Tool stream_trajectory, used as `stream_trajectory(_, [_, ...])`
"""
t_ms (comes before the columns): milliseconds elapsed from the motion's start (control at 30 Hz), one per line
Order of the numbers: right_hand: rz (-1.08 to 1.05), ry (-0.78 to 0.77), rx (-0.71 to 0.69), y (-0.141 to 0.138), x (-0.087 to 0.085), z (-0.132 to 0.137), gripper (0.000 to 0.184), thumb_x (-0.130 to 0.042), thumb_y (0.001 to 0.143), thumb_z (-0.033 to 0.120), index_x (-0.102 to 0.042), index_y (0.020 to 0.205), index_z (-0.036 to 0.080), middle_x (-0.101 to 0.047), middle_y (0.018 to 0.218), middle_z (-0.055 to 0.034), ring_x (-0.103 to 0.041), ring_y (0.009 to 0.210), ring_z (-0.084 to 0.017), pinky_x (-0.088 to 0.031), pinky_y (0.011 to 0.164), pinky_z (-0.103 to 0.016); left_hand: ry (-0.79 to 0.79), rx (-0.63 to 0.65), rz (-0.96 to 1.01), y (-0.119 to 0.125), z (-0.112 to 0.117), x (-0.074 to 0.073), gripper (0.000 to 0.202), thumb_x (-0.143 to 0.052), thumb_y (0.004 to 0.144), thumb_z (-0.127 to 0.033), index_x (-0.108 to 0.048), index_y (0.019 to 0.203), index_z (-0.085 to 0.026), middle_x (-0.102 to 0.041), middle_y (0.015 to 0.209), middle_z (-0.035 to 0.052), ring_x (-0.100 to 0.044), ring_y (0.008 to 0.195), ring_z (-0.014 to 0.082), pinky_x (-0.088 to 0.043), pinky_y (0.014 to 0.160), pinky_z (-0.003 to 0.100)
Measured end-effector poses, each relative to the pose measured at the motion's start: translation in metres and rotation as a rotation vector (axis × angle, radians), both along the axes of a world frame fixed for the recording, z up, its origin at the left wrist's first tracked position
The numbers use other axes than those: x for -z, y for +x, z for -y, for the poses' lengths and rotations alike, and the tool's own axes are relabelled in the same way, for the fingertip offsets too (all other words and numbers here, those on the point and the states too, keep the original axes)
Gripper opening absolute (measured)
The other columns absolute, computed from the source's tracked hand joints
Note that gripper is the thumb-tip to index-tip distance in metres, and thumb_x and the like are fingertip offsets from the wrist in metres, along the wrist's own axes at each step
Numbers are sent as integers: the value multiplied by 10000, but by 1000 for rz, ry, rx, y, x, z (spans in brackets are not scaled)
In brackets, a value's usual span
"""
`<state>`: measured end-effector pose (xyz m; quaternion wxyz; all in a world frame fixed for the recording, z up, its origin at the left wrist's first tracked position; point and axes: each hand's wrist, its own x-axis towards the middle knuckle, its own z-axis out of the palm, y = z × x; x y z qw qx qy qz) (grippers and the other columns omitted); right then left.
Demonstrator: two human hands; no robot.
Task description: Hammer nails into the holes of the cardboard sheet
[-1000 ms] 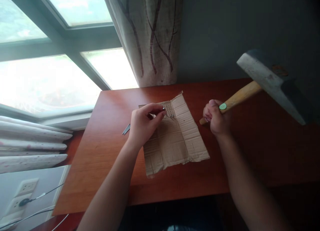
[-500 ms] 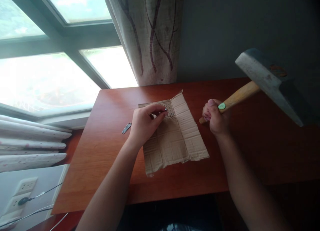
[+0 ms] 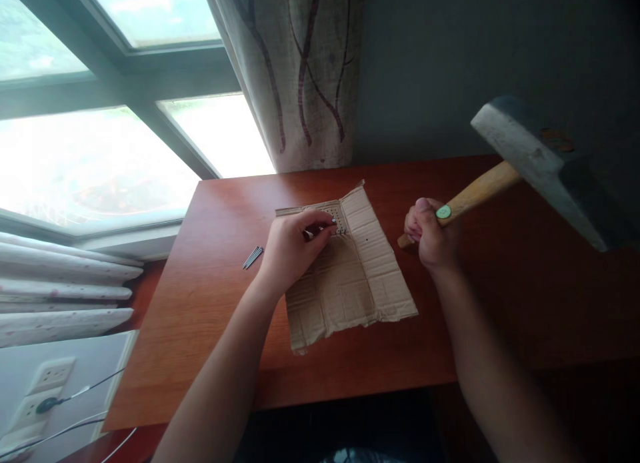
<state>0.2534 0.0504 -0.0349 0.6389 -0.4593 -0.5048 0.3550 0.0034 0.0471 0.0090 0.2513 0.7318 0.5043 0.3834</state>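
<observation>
On the cardboard (image 3: pixel 345 283), toward its far edge, your left hand (image 3: pixel 295 239) has a small nail (image 3: pixel 333 221) pinched between thumb and forefinger. Only the nail's head shows clearly; fingers hide most of the shank, so can't tell if the tip touches anything. It sits over a small patch of dotted holes (image 3: pixel 342 216), partly covered by that same hand. A few tiny light bits show at the patch's near edge, too small to make out.

Your right hand (image 3: pixel 429 233) is closed around the hammer (image 3: pixel 510 174), low on the wooden handle, thumb up next to a green sticker (image 3: pixel 443 212). A short stub of handle sticks out below the fist. Hammer is up off the table (image 3: pixel 200 303), tilted, head out to the right and well apart from the nail: blunt face upper left, tapered end lower right.

Spare nails (image 3: pixel 253 257) lie bunched on bare wood, just left of your left wrist. Cardboard is flat-ish, creased lengthwise, right-hand strip angled, near edge torn.

Past the table's far edge: patterned curtain (image 3: pixel 315 69), dark wall (image 3: pixel 450 63) to its right, bright window (image 3: pixel 70 163) to its left. Sockets (image 3: pixel 53 376) lower left, one plug (image 3: pixel 49 404) in.
</observation>
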Motion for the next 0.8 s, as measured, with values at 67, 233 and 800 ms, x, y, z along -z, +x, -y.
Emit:
stream_trajectory(67, [1, -1, -1, 0, 0, 0, 600, -632, 904, 635, -382, 534, 235, -333, 460, 49, -322, 390, -87, -262, 320, -224, -1, 15, -21, 0, 0, 0, 108, -694, 862, -276, -767, 890, -202, -760, 753, 14, -666, 638, 145, -502, 593, 254])
stream_trajectory(233, [-4, -7, -7, -1, 1, 2, 588, -638, 909, 620, -393, 542, 232, -341, 467, 48, -325, 388, -85, -259, 322, -230, 13, 27, -113, 0, -1, -3, 98, -677, 861, -238, -763, 889, -201, -752, 732, 1, -639, 606, 132, -488, 608, 256])
stream_trajectory(800, [143, -46, -29, 1, -5, 4, 556, -614, 913, 655, -387, 625, 237, -376, 513, 53, -351, 432, -88, -265, 393, -244, 10, 26, -168, 3, -1, -5, 82, -682, 841, -182, -760, 866, -194, -767, 764, -1, -649, 635, 128, -466, 635, 253])
